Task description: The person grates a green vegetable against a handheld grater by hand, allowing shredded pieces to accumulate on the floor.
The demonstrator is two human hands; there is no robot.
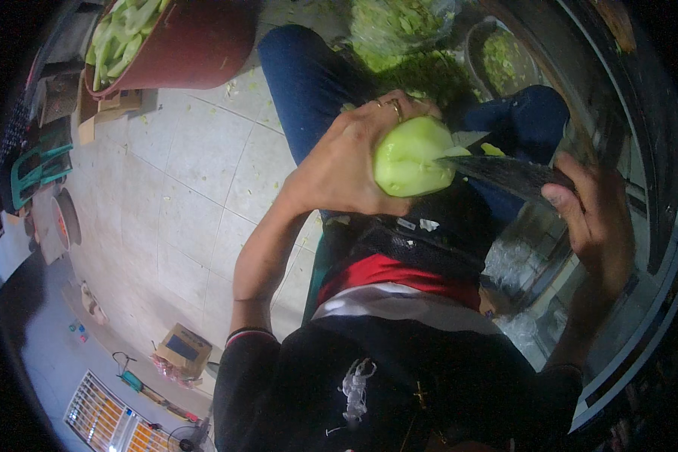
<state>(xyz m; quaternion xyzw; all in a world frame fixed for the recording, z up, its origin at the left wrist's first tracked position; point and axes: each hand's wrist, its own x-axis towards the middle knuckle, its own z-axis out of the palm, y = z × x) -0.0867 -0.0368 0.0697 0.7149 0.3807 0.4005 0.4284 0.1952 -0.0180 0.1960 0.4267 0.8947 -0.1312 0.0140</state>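
Note:
A peeled pale green fruit or vegetable is gripped in my left hand, above my lap. My right hand holds a dark-bladed knife by its handle, the blade pointing left with its tip at the right side of the fruit. A small pale cut piece lies close to the blade. Below the hands, a black cloth with scraps on it covers my lap. Beyond my knees lies a heap of green peelings.
A reddish tub of pale green cut pieces stands at the upper left beside a cardboard box. A clear bag of green scraps and a round basin are at the top. Scraps dot the tiled floor.

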